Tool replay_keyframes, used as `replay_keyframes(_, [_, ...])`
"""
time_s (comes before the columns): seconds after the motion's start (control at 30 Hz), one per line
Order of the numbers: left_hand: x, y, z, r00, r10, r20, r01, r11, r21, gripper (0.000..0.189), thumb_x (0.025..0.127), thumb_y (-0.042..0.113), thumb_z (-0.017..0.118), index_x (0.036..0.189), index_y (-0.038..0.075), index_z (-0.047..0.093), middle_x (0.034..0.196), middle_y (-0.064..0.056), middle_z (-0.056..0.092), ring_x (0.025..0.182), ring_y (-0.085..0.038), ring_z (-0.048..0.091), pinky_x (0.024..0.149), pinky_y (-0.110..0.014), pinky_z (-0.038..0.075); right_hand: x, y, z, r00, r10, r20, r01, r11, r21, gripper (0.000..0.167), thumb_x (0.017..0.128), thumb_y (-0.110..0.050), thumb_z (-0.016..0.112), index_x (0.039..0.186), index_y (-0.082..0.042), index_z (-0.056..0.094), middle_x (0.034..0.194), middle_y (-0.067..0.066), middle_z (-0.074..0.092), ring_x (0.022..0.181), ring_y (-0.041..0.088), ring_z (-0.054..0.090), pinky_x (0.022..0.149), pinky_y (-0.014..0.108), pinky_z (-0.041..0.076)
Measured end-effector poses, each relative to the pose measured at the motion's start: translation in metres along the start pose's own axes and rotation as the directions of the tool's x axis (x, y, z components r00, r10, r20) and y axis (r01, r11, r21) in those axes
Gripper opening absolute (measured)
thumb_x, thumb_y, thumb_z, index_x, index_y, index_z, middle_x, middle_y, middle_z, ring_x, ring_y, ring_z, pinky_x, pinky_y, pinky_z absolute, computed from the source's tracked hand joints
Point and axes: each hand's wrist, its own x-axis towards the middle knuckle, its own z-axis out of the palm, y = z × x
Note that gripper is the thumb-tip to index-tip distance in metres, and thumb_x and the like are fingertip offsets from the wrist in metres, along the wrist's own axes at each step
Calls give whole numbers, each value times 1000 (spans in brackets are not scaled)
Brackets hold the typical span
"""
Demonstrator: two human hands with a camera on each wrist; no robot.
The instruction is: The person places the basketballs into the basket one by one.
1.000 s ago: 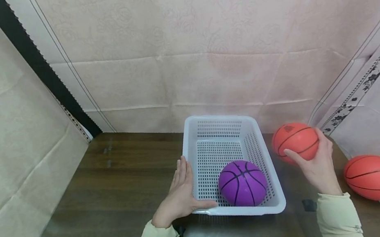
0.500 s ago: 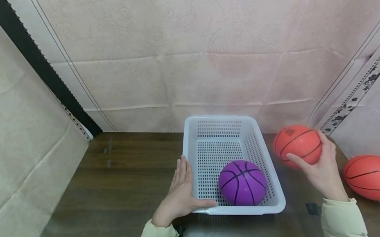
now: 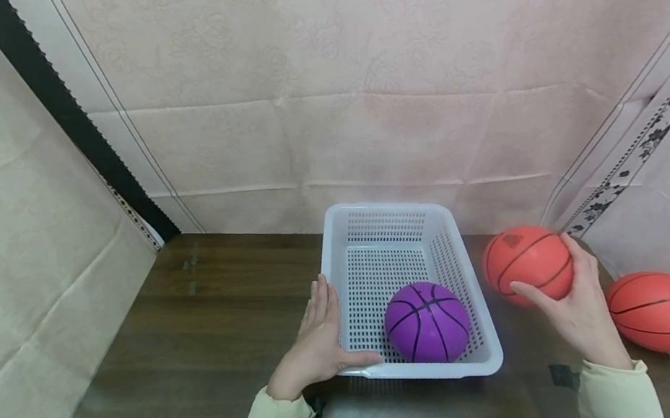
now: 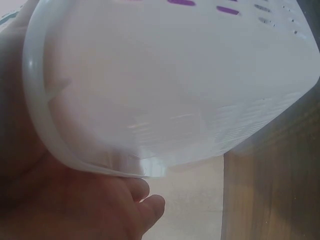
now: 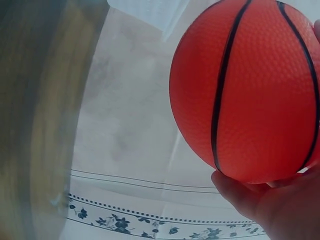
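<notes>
In the head view, a white perforated plastic basket stands on the table with a purple toy basketball in its near end. My left hand rests against its near-left corner, fingers straight along the outer wall, thumb lying along the front rim. The left wrist view shows the basket's wall close up, with that hand at its rim. To the right of the basket, my right hand grips an orange-red toy basketball. In the right wrist view the ball appears beyond the table edge, held by the fingers.
Another orange-red ball, elongated in view, lies at the table's right edge beside the right wrist. Pale patterned cloth stands behind and on both sides of the brown wooden table. A dark patch marks the table near the right sleeve.
My right hand and the ball it grips have shifted slightly towards me and to the right. The left hand, the basket and the purple ball stay in place.
</notes>
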Motion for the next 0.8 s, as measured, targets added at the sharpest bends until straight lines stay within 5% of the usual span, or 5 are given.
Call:
replay_keyframes(0.5, [0, 0, 1, 1000, -3, -3, 3, 1000, -7, 138, 64, 63, 82, 153, -2, -1, 160, -12, -21, 146, -28, -17, 116, -54, 2, -13, -10, -9, 997, -79, -10, 79, 997, -20, 108, 76, -30, 85, 157, -27, 13, 149, 18, 27, 122, 39, 38, 89, 64, 36])
replay_keyframes(0.63, [0, -1, 1, 1000, -7, 1, 7, 1000, -6, 138, 64, 63, 82, 153, -1, -2, 160, -11, -21, 146, -28, -18, 116, -54, 2, -17, -12, -10, 996, -91, -9, 91, 995, -44, 107, 75, -28, 86, 156, -33, 15, 148, 15, 31, 121, 35, 40, 93, 41, 39])
replay_keyframes(0.8, [1, -1, 1, 1000, -2, -3, 2, 1000, -7, 138, 64, 64, 81, 153, -2, -2, 160, -12, -21, 146, -29, -17, 116, -54, 3, -22, -14, -12, 994, -108, 5, 108, 993, -53, 107, 74, -28, 86, 154, -38, 16, 148, 13, 32, 117, 34, 44, 80, 15, 33])
